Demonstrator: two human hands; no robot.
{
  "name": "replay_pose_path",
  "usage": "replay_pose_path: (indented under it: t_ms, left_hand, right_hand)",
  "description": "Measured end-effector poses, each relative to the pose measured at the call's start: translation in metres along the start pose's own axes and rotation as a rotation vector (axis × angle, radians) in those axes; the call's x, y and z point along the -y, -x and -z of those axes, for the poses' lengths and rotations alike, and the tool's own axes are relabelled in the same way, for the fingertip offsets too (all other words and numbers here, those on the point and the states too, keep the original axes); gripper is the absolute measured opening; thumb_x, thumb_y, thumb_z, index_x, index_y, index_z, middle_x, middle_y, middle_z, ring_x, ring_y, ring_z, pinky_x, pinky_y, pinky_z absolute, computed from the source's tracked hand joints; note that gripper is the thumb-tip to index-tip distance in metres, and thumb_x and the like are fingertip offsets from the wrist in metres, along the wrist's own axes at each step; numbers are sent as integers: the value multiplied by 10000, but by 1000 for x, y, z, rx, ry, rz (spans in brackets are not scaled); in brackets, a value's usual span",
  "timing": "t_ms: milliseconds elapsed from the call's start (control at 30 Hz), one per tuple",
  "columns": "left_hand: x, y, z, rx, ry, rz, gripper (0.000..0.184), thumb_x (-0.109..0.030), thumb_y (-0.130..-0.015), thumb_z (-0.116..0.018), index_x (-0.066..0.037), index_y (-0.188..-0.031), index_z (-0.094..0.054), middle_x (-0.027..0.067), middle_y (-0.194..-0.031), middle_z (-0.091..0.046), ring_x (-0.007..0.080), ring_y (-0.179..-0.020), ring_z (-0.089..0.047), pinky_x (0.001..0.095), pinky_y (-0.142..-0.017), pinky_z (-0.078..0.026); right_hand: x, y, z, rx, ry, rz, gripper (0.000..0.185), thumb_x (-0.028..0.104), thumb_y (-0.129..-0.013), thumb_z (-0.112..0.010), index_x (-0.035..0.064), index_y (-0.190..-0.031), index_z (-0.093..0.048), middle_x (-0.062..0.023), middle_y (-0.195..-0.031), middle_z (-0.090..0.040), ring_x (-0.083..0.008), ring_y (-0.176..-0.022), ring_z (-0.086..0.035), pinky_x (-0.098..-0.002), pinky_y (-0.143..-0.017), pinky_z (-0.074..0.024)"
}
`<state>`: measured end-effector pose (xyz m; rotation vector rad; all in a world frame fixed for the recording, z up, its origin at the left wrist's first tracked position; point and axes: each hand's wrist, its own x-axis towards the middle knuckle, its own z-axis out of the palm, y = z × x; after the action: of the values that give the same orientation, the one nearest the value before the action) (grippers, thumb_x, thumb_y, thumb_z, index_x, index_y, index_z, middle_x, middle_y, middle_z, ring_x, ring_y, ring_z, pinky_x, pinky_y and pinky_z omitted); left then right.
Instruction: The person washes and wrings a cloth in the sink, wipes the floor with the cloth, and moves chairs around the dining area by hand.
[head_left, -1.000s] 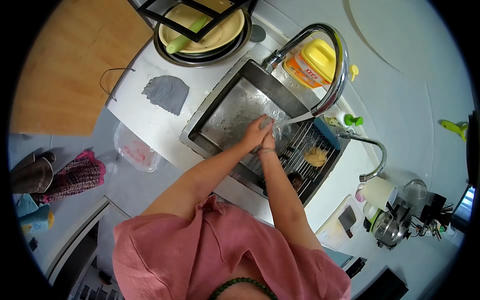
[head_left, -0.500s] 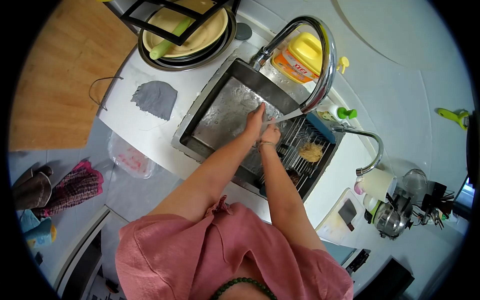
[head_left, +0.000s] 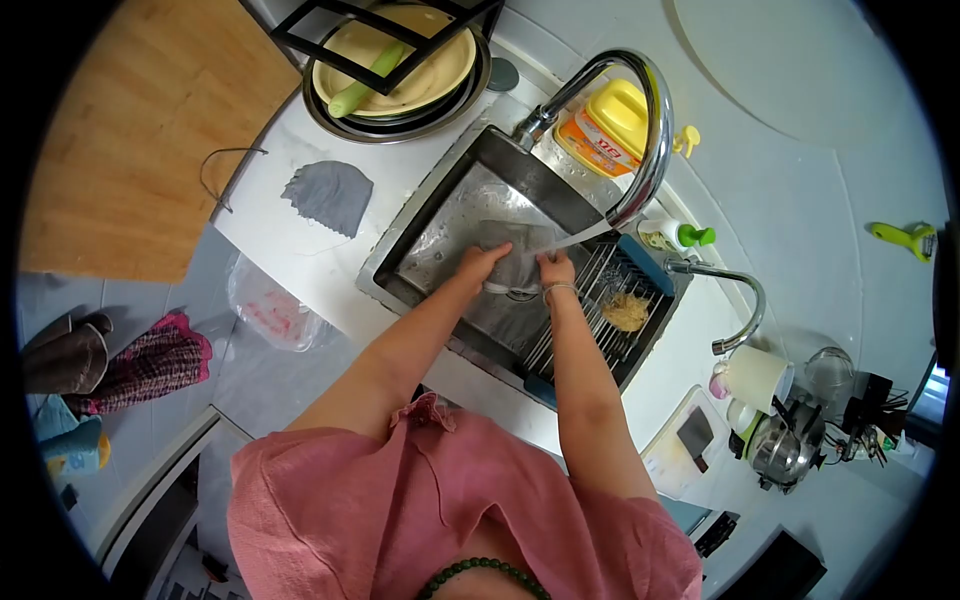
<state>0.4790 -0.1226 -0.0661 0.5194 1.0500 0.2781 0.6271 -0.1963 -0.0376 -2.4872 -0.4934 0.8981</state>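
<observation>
Between my two hands a wet grey cloth [head_left: 514,262] is spread out over the sink [head_left: 440,235]. My left hand [head_left: 482,266] grips its left edge, with the thumb on top. At the opposite edge, my right hand [head_left: 556,269] pinches the cloth with bent fingers. Water runs from the tall curved faucet [head_left: 655,150] and lands at the cloth's right side. A metal drying rack [head_left: 585,305] spans the sink's right part, and a tan scrubber [head_left: 625,312] lies on it.
Left of the sink, another grey cloth [head_left: 330,195] lies on the counter. Behind it are stacked bowls [head_left: 335,75] holding a green vegetable [head_left: 368,80]. A yellow-capped detergent jug [head_left: 603,125] stands behind the faucet. A cleaver [head_left: 695,432] rests on a cutting board [head_left: 668,462] at right.
My hands have moved apart from near each other under the water, and the grey cloth now shows stretched between them. The view has shifted slightly.
</observation>
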Motion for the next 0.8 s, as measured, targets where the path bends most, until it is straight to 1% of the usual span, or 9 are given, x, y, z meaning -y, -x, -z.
replay_pose_path:
  t_ms: [167,233,300,367,400,433,533,700,800]
  left_hand:
    - [-8,26,-16,98,-443,-522,398,-142,-780,-640,-4,-1134,-521,118,-1087,-597,235,-998,-572,318,-844,-442]
    - [-10,29,-16,174,-561,-728,369,-74,-776,-609,-46,-1136,-529,104,-1118,-591,246,-1034,-562,315,-856,-436]
    - [-29,48,-13,489,-905,-1038,444,29,-711,-555,-98,-1136,-528,70,-1170,-569,266,-1086,-534,345,-897,-409]
    - [-27,52,-5,483,-1130,-1101,535,45,-647,-552,-161,-1140,-533,14,-1235,-528,261,-1168,-469,398,-947,-360]
    - [-30,56,-1,573,-1301,-1181,548,40,-646,-557,-183,-1146,-533,-4,-1262,-507,239,-1194,-447,421,-961,-338]
    - [-32,59,2,668,-1471,-1259,562,35,-644,-562,-205,-1151,-533,-22,-1289,-487,216,-1220,-424,444,-976,-316]
    - [-42,59,15,664,-1546,-1430,608,17,-634,-577,-255,-1174,-521,-10,-1164,-523,193,-1160,-445,449,-992,-298]
    - [-52,57,41,484,-1652,-1520,603,5,-635,-580,-259,-1175,-520,28,-942,-524,191,-1005,-500,445,-990,-304]
    - [-52,41,58,415,-1746,-1280,601,9,-653,-568,-246,-1194,-511,49,-950,-518,232,-993,-495,470,-952,-345]
  right_hand:
    - [-5,-3,8,47,75,-142,704,569,-820,-481,3,-1239,-469,-205,-1173,-540,-348,-1065,-529,-427,-892,-429]
    - [29,25,33,412,-872,-729,859,709,-774,-397,35,-1308,-387,-190,-1242,-481,-356,-1094,-499,-476,-899,-414]
    - [23,21,42,568,-974,-631,901,743,-742,-405,50,-1317,-368,-173,-1273,-443,-362,-1093,-483,-504,-896,-407]
    - [14,10,36,639,-1157,-299,866,733,-750,-409,48,-1280,-410,-170,-1232,-481,-348,-1058,-508,-475,-881,-427]
    - [19,17,45,681,-1225,-333,706,578,-792,-537,51,-1253,-438,-159,-1183,-514,-320,-1027,-530,-454,-829,-460]
    - [10,9,42,684,-1223,-338,706,578,-792,-537,51,-1253,-438,-159,-1183,-514,-320,-1027,-530,-454,-829,-460]
    - [-9,-12,35,671,-862,-395,458,144,-769,-649,50,-1187,-488,-118,-1063,-570,-265,-929,-572,-412,-691,-503]
    - [-7,-14,20,424,-950,-319,338,47,-763,-563,42,-1097,-512,-87,-939,-570,-264,-792,-587,-405,-638,-510]
    - [-2,-14,21,451,-972,-258,378,37,-749,-553,34,-1118,-470,-102,-959,-547,-285,-823,-576,-415,-666,-512]
